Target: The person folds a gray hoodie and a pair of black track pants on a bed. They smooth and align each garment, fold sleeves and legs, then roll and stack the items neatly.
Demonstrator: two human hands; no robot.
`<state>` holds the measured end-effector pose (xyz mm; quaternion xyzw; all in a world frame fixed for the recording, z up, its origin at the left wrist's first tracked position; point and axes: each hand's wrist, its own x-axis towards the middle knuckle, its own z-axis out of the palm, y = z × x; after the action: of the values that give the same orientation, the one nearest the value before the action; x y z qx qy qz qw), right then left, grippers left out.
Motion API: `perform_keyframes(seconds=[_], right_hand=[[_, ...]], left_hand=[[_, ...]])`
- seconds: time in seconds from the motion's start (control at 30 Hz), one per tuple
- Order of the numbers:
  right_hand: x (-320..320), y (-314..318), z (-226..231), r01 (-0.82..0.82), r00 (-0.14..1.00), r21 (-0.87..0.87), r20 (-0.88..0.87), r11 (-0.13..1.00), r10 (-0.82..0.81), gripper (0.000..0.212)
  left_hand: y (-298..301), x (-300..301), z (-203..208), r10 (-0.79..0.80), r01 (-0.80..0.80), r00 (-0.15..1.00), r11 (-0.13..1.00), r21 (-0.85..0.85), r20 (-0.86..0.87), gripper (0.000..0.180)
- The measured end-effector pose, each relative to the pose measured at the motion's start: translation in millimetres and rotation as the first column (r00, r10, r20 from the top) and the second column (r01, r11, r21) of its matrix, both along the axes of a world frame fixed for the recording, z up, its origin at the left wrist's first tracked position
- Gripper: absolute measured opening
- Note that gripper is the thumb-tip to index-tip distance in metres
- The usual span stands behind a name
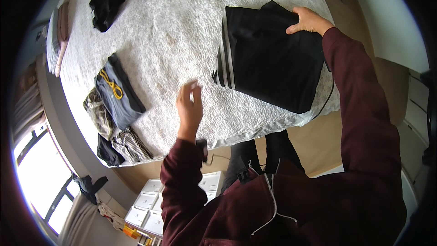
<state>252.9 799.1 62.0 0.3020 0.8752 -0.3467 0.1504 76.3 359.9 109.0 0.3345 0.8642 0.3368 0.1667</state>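
A folded black garment with pale stripes along its left edge lies on the bed at the right. My right hand grips its far right corner, thumb on the upper side; the other fingers are partly hidden. To the left of the garment, my left hand hovers over the bedspread with nothing in it, its fingers a little apart and slightly blurred. A gap of bedspread separates that hand from the striped edge.
A white textured bedspread covers the bed. Grey clothing with a yellow drawstring, a striped cloth and other clothes lie at the left. Another black garment rests at the far left. White drawers stand below the bed's near edge.
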Motion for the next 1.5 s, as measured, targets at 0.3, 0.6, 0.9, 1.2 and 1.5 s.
perform_keyframes(seconds=[0.3,0.6,0.9,1.2,1.5], right_hand=[[-1,-26,65,0.1,0.989,-0.435,-0.054,0.895,-0.137,0.058],[-35,-172,273,-0.292,0.817,0.047,-0.508,0.955,0.274,0.042],[12,-419,157,-0.585,0.716,0.5,-0.05,0.639,0.696,0.046],[73,-468,57,-0.399,0.914,0.158,-0.011,0.903,0.405,0.058],[73,-426,13,0.748,0.572,-0.343,-0.101,0.568,-0.814,0.054]], left_hand=[[-157,136,35,0.232,-0.204,0.955,0.966,-0.157,0.187,0.004],[-189,150,40,0.172,-0.176,0.96,0.984,-0.001,0.219,0.005],[-294,109,40,0.184,-0.192,0.947,0.981,0.001,0.265,0.003],[-350,54,27,0.191,-0.2,0.9,0.98,-0.017,0.393,0.014],[-256,40,-29,0.258,-0.518,0.36,0.855,-0.038,0.897,0.081]])
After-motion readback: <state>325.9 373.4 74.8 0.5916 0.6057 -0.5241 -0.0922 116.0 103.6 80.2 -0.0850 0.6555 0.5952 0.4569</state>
